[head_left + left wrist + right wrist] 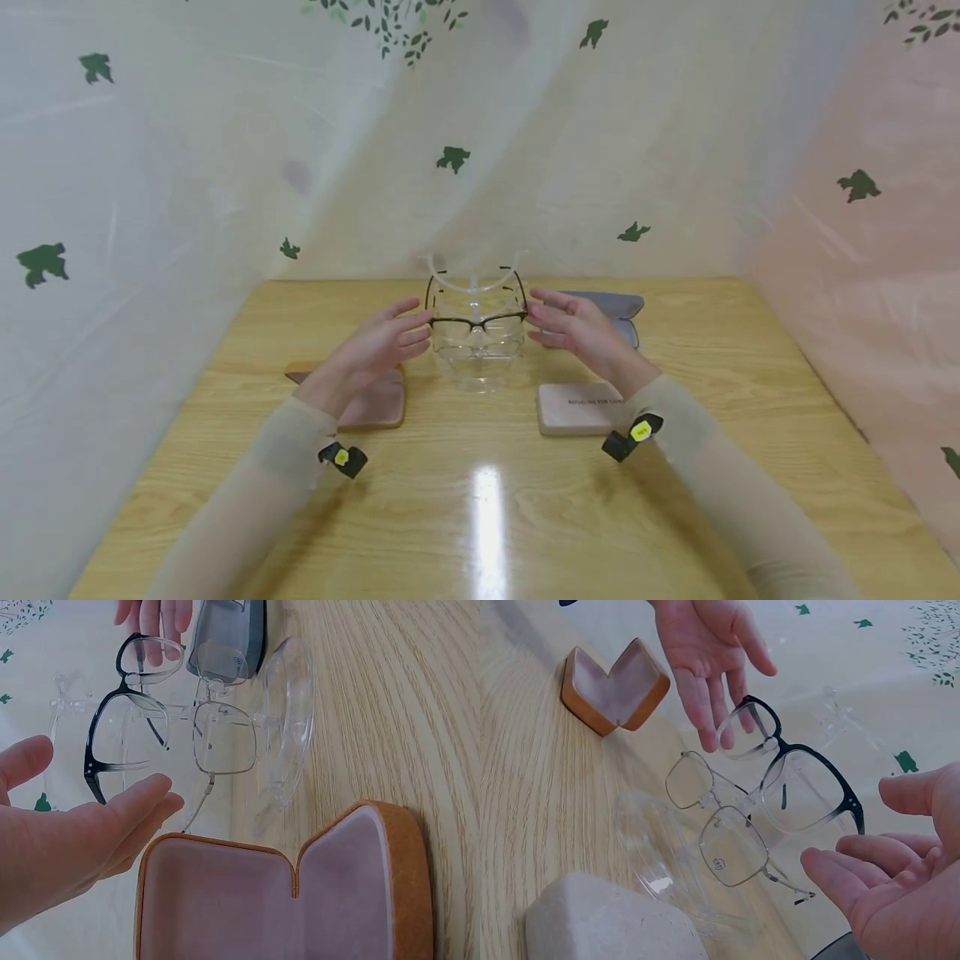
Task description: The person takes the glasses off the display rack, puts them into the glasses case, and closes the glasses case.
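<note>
A clear plastic display stand (477,385) holds two pairs of eyeglasses, one over the other. The upper pair has a half-black frame (477,322) with clear lower rims; below it sits a thin metal-rimmed pair (705,840). My left hand (382,340) is at the left side of the black glasses, fingers extended, thumb apart from them. On the opposite side, my right hand (576,327) has its fingertips right at the other hinge, fingers likewise extended. In both wrist views the palms face the glasses, and neither hand is curled around the frame.
An orange-brown glasses case (409,877) with pink lining lies open under the left forearm. Behind the right hand is an open grey-blue case (611,302). A pale closed case (570,410) with printed lettering lies near the right wrist. A patterned curtain (375,192) borders the wooden table (420,500).
</note>
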A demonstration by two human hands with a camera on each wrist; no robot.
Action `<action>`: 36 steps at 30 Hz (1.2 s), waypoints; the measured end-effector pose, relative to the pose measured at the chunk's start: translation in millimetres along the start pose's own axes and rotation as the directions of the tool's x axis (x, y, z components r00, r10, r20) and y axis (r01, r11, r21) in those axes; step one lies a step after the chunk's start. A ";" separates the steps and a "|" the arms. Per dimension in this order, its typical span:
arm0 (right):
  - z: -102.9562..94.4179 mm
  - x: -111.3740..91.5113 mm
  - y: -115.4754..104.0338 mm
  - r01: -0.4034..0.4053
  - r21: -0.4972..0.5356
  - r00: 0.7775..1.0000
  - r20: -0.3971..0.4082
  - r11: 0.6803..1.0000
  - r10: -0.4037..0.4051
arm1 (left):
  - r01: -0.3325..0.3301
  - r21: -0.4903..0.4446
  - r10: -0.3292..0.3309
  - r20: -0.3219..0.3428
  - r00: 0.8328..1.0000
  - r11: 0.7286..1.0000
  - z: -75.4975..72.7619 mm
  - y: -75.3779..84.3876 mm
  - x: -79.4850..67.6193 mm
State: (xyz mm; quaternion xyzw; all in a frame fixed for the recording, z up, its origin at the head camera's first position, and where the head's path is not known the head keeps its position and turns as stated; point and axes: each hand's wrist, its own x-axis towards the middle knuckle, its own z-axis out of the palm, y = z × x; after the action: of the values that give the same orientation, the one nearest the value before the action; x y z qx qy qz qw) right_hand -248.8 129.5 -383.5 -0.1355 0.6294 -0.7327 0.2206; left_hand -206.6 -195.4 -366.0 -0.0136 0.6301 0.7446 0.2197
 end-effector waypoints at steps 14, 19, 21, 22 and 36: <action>5.1 5.0 -1.6 0.001 0.102 1.000 -0.022 0.995 0.001 | 0.015 -0.029 -0.014 0.034 0.999 0.999 3.4 4.6 1.4; 5.9 2.9 -3.1 -0.017 0.110 1.000 -0.009 0.994 0.018 | 0.011 -0.037 -0.010 0.046 0.999 0.999 4.8 6.2 -0.2; 6.2 1.8 -3.1 -0.021 0.111 1.000 -0.014 0.994 0.023 | 0.010 -0.039 -0.008 0.050 0.999 0.999 5.0 6.7 -1.0; 6.6 1.3 -3.3 -0.022 0.111 1.000 -0.017 0.994 0.024 | 0.010 -0.041 -0.007 0.053 0.999 0.999 4.9 6.9 -1.3; 15.4 -15.8 -9.9 -0.005 0.101 0.999 -0.032 0.995 0.008 | -0.022 -0.020 0.024 0.110 0.994 1.000 11.7 12.2 -16.6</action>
State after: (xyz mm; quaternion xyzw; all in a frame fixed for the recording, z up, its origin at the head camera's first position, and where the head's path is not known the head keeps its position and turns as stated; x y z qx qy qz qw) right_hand -229.3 125.1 -369.8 -0.1106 0.5956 -0.7648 0.2194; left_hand -192.8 -190.8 -347.3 0.0328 0.6100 0.7526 0.2457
